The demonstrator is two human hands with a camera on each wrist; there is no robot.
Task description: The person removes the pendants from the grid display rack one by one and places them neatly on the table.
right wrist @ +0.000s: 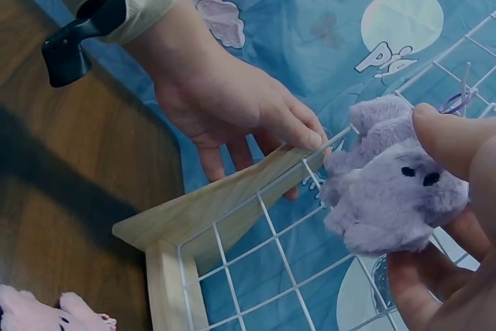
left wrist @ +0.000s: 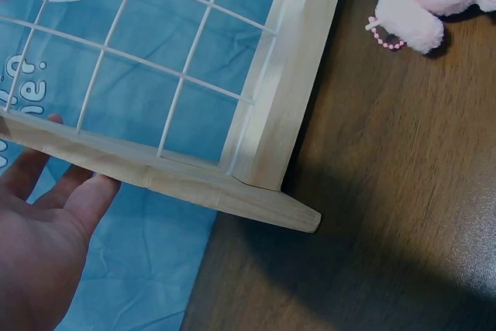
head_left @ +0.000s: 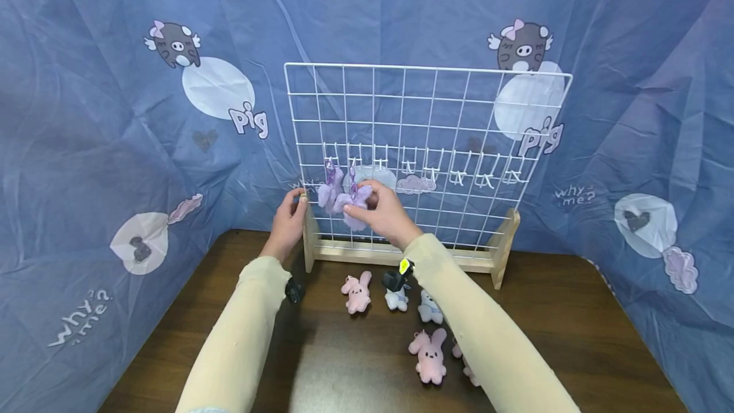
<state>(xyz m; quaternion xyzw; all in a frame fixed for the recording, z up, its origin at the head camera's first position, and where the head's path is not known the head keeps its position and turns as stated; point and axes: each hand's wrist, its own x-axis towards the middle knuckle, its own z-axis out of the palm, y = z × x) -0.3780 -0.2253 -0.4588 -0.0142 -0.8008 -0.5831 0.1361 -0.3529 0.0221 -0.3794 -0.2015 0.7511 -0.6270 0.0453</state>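
Observation:
My right hand [head_left: 390, 215] pinches a fluffy purple plush keychain [head_left: 357, 217] between thumb and fingers, in front of a white wire grid rack [head_left: 373, 67]. Its purple strap runs up to a hook on the grid. Just left of it another purple plush keychain [head_left: 329, 197] hangs from a hook. In the right wrist view, the held plush [right wrist: 387, 191] shows two small black eyes. My left hand [head_left: 288, 218] grips the rack's left wooden side support [head_left: 310, 244], thumb at its upper end and fingers on the outer side.
More white hooks [head_left: 457, 176] line the grid to the right. On the brown table [head_left: 344, 362] lie pink plush keychains [head_left: 358, 295] and white ones [head_left: 430, 310], some partly covered by my right arm. A blue patterned cloth [head_left: 459, 5] stands behind and at both sides.

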